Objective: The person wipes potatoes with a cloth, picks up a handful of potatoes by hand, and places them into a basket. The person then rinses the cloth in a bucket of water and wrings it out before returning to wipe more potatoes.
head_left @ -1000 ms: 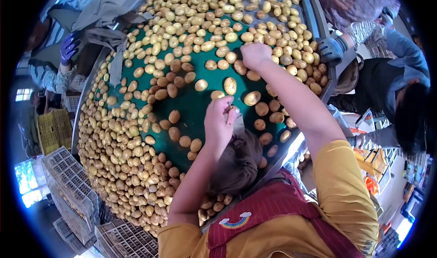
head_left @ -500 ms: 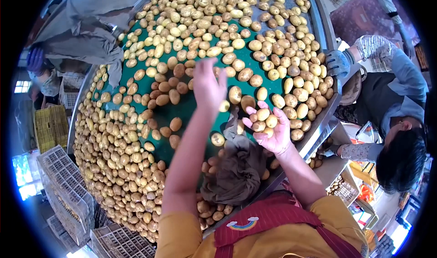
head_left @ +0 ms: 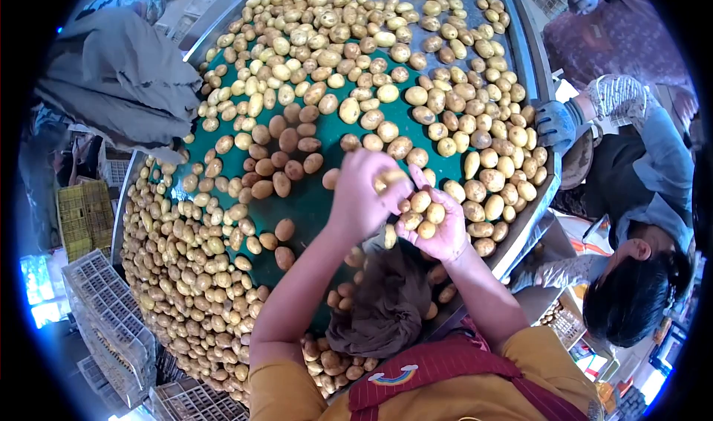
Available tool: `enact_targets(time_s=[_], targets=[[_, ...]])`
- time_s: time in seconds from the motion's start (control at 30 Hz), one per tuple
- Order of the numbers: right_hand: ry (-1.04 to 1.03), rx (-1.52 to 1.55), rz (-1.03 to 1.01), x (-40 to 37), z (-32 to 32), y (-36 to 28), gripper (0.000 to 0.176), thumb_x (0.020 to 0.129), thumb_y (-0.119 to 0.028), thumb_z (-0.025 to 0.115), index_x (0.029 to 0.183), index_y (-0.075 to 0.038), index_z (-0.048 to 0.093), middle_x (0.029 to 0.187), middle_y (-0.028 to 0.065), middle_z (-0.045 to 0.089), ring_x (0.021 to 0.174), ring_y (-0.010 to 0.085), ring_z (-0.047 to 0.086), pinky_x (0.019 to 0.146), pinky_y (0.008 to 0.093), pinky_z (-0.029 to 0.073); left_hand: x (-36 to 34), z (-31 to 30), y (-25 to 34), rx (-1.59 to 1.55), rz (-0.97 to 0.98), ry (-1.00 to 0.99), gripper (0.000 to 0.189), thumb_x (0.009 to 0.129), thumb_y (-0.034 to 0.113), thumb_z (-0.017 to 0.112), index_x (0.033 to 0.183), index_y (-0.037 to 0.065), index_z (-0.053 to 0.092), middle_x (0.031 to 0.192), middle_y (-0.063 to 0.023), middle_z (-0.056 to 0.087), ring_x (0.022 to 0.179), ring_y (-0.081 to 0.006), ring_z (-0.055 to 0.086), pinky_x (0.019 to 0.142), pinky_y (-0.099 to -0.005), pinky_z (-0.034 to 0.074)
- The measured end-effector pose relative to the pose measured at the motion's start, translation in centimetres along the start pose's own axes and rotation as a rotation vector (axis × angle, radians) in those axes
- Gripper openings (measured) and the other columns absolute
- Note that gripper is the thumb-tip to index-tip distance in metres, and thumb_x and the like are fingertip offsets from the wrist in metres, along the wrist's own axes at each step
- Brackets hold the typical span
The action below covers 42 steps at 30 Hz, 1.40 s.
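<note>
Many small potatoes (head_left: pixel 186 254) are spread over a table with a green surface (head_left: pixel 301 209). My right hand (head_left: pixel 442 224), palm up and fingers curled, holds several small potatoes (head_left: pixel 421 202). Just left of it, my left hand (head_left: pixel 364 190) is closed around a potato (head_left: pixel 389 179), its fingers blurred and nearly meeting the right fingertips. Below both hands lies a crumpled dark cloth (head_left: pixel 382 295). Browner potatoes (head_left: pixel 280 161) sit in a cluster left of my left hand.
A metal rim (head_left: pixel 538 53) borders the table's right side. A co-worker's gloved hand (head_left: pixel 557 126) rests there. Grey cloth (head_left: pixel 119 72) hangs over the upper left edge. Yellow crates (head_left: pixel 85 213) and pale crates (head_left: pixel 111 306) stand at the left.
My left hand has moved down and right to my right hand and now holds a potato. The co-worker at the right has leaned lower, and the grey cloth at upper left has shifted.
</note>
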State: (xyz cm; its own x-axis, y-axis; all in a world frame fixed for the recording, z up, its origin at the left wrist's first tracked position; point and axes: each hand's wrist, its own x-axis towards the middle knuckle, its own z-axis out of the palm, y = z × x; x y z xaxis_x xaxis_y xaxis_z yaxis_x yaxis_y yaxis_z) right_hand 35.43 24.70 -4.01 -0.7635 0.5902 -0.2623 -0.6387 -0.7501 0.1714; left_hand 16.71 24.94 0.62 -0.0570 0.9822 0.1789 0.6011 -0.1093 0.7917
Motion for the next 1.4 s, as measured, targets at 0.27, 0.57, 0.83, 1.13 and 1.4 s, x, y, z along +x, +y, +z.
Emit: enact_targets(time_s=[0.27, 0.57, 0.83, 1.13, 1.4], targets=[[-0.182, 0.009, 0.012, -1.3, 0.2, -0.4, 0.051, 0.097, -0.035, 0.059, 0.144, -0.017, 0.052, 0.143, 0.0197, 0.054, 0.124, 0.0471, 0.055, 0.087, 0.0511, 0.055, 14.7, 0.5, -11.5, 0.532, 0.085, 0.154, 0.027, 0.085, 0.014, 0.069, 0.112, 0.011, 0.071, 0.119, -0.0125, 0.065, 0.108, -0.0335, 0.064, 0.093, -0.0423, 0.054], [-0.248, 0.076, 0.017, -3.2, -1.0, -0.4, 0.049, 0.099, -0.04, 0.054, 0.142, -0.018, 0.054, 0.137, 0.0188, 0.058, 0.13, 0.048, 0.05, 0.095, 0.0629, 0.05, 17.7, 0.3, -16.5, 0.854, 0.178, -0.067, 0.023, 0.089, 0.013, 0.057, 0.11, 0.021, 0.062, 0.125, -0.0114, 0.055, 0.101, -0.0393, 0.059, 0.085, -0.0489, 0.049], [-0.302, 0.06, -0.132, -5.1, 1.2, 0.4, 0.048, 0.092, -0.036, 0.064, 0.135, -0.015, 0.059, 0.148, 0.0176, 0.051, 0.143, 0.0453, 0.037, 0.117, 0.0649, 0.029, 15.4, -1.1, -16.2, 0.72, 0.015, -0.097, 0.025, 0.093, 0.014, 0.055, 0.118, 0.016, 0.059, 0.1, -0.0179, 0.063, 0.094, -0.0408, 0.061, 0.078, -0.0512, 0.05], [-0.171, 0.178, -0.256, -5.9, 0.2, 2.2, 0.051, 0.09, -0.035, 0.064, 0.136, -0.013, 0.06, 0.144, 0.0137, 0.055, 0.137, 0.0386, 0.046, 0.117, 0.0575, 0.033, -4.9, 2.2, 6.7, 0.218, 0.023, -0.034, 0.042, 0.079, 0.017, 0.079, 0.118, 0.01, 0.066, 0.104, -0.0138, 0.057, 0.1, -0.0342, 0.059, 0.086, -0.041, 0.05], [-0.164, 0.185, -0.156, -10.0, -1.1, 2.5, 0.056, 0.09, -0.042, 0.064, 0.141, -0.02, 0.056, 0.149, 0.0109, 0.051, 0.138, 0.0407, 0.044, 0.114, 0.0652, 0.031, -5.4, 3.0, 9.6, 0.26, 0.135, -0.091, 0.045, 0.079, 0.022, 0.082, 0.119, 0.007, 0.068, 0.105, -0.014, 0.058, 0.095, -0.0335, 0.059, 0.082, -0.0441, 0.051]])
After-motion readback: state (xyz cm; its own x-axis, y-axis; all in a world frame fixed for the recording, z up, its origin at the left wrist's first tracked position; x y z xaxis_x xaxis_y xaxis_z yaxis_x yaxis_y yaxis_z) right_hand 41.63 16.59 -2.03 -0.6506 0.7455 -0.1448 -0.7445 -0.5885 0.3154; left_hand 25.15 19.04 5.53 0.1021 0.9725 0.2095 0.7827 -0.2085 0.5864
